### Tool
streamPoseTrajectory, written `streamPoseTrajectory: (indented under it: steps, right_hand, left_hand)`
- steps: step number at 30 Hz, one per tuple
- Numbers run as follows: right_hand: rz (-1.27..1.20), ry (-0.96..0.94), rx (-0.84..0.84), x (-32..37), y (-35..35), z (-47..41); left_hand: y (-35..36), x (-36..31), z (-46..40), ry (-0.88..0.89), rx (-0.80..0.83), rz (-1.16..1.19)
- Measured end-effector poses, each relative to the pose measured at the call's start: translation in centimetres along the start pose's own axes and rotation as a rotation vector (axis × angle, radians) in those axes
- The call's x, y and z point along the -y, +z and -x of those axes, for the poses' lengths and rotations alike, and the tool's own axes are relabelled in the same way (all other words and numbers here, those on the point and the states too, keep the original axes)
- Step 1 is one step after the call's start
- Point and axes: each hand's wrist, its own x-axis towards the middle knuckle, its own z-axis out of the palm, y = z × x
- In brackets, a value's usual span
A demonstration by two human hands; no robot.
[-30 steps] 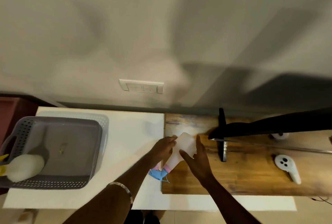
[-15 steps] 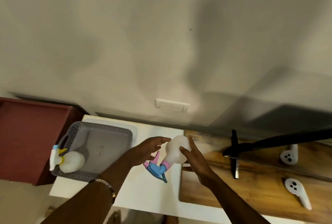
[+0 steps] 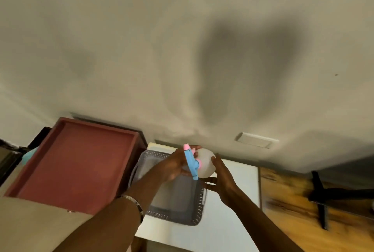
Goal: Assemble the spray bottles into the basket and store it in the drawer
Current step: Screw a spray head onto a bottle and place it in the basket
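Note:
A white spray bottle [image 3: 205, 163] with a blue and pink trigger head [image 3: 191, 161] hangs above the grey perforated basket [image 3: 197, 207]. My left hand [image 3: 175, 165] is closed on its left side by the trigger head. My right hand [image 3: 219, 174] cups its right side and underside. The basket stands on a white table [image 3: 228, 211], and my left forearm covers its left part, so the first bottle in it is hidden. A dark red open drawer [image 3: 81, 162] lies to the left of the basket.
A wooden desk [image 3: 293, 217] adjoins the white table on the right, with a black monitor stand [image 3: 321, 201] on it. A beige cabinet top [image 3: 36, 225] sits at the lower left. A wall socket plate [image 3: 256, 140] is behind the table.
Both hands carried the spray bottle left, from the wooden desk's edge to over the basket. The bottle turned so its trigger head points up. The view swung left, showing the red drawer.

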Motion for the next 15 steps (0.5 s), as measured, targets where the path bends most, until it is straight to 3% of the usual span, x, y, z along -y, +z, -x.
streamPoseTrajectory:
  steps: [3, 8, 15]
  right_hand:
    - [-0.034, 0.056, -0.03, -0.2, 6.0, -1.6]
    - [0.0, 0.11, -0.129, -0.8, 12.5, -4.1]
    - [0.079, 0.122, -0.203, -3.4, 17.7, -9.1]
  left_hand:
    - [-4.9, -1.3, 1.1, -0.01, -0.049, -0.159]
    - [-10.9, -1.9, 0.4, -0.006, -0.167, -0.202]
    - [-16.5, 0.0, -2.6, 0.029, -0.288, -0.306]
